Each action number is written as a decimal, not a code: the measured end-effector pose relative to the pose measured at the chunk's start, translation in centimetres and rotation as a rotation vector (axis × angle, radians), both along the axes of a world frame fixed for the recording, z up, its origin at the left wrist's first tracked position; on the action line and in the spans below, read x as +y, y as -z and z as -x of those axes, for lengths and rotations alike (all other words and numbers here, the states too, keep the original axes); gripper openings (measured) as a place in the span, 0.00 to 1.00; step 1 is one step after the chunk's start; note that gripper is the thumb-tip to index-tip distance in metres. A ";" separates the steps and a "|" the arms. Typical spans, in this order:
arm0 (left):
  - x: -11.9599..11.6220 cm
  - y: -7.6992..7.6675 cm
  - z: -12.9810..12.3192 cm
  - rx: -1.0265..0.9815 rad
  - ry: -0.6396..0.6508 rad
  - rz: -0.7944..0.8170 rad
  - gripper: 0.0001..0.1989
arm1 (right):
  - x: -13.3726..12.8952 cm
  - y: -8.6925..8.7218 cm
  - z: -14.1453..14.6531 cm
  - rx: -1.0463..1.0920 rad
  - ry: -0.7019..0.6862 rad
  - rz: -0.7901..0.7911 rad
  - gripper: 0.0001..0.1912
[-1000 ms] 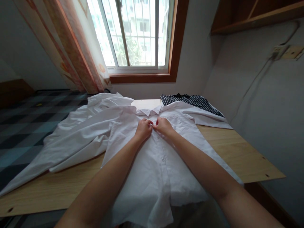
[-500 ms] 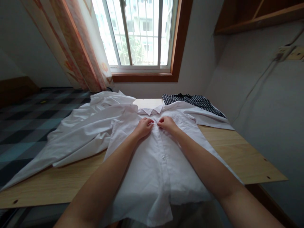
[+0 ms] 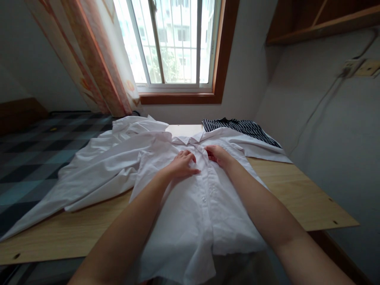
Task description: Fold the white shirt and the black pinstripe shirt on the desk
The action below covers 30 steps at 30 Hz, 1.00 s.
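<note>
A white button-up shirt [image 3: 178, 221] lies front side up on a wooden board [image 3: 285, 190], its collar toward the window and its lower hem hanging over the near edge. My left hand [image 3: 184, 164] rests on the shirt front beside the button strip, thumb and fingers apart, holding nothing. Just right of the strip, my right hand [image 3: 216, 154] pinches the edge of the front panel below the collar. The panel edge is slightly raised there. Small buttons show lower down the strip.
More white clothing [image 3: 101, 158] is heaped at the left, partly over a checkered bedspread [image 3: 26, 166]. A black-and-white striped garment [image 3: 243, 128] lies at the back right. Beyond stand a window [image 3: 175, 43] and a curtain [image 3: 97, 55]. A shelf [image 3: 326, 27] hangs upper right.
My left hand has let go of the strip near the collar, opened and moved slightly toward me. My right hand has shifted right, drawing the panel edge with it.
</note>
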<state>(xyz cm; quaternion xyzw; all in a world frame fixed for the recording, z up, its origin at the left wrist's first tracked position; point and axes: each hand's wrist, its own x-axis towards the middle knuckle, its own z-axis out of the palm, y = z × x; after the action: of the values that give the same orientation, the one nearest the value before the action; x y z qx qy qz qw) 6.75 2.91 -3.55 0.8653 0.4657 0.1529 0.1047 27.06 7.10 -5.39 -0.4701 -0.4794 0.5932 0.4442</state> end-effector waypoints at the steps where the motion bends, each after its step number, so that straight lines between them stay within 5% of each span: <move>1: -0.1 0.0 -0.1 0.010 0.000 -0.015 0.20 | 0.0 0.0 0.0 -0.018 0.000 -0.021 0.05; 8: 0.5 0.2 -0.3 -0.092 -0.020 0.031 0.10 | -0.7 0.5 1.4 -0.328 -0.103 -0.219 0.06; 11: 1.3 0.8 -0.3 -0.204 -0.150 0.003 0.04 | -1.2 0.1 2.1 -0.663 -0.078 -0.385 0.06; 15: 1.8 1.4 -0.6 -0.237 -0.287 -0.100 0.09 | -1.9 -0.7 2.6 -0.926 -0.044 -0.438 0.08; 30: 1.4 1.5 -2.3 0.020 -0.352 -0.123 0.12 | -2.3 -1.6 3.9 -1.099 -0.044 -0.427 0.20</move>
<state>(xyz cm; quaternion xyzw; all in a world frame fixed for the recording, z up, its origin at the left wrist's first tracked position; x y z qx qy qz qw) 9.05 4.26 -5.01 0.7768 0.6006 0.1883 0.0187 23.12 4.79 -3.76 -0.5988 -0.7576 0.1618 0.2031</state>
